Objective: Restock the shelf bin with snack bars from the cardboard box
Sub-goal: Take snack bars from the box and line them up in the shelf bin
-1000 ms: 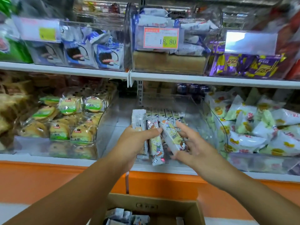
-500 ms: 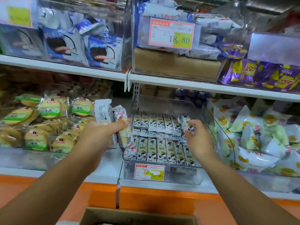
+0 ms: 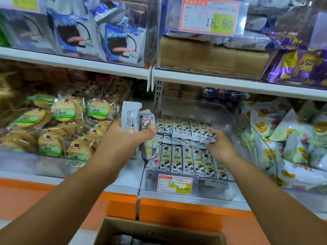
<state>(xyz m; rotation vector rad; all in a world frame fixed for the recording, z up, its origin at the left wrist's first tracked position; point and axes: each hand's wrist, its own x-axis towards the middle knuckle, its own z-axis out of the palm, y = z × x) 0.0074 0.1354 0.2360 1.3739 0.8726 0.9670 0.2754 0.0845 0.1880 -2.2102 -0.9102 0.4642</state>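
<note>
— Where are the snack bars [image 3: 184,158]?
— Rows fill the bin [image 3: 212,186]; the left hand [image 3: 123,138] clamps its fingers on a few beside it.
— The right hand [image 3: 222,147]?
— Its fingers pinch one bar [image 3: 210,134] at the back row's [image 3: 184,128] right end. Best press it flush, label up.

Clear plastic, glossy film, matt cardboard.
The bin [image 3: 203,107] is formed of smooth clear plastic; the bars [image 3: 187,160] are wrapped in glossy film; the box [image 3: 159,230] is made of matt cardboard.
</note>
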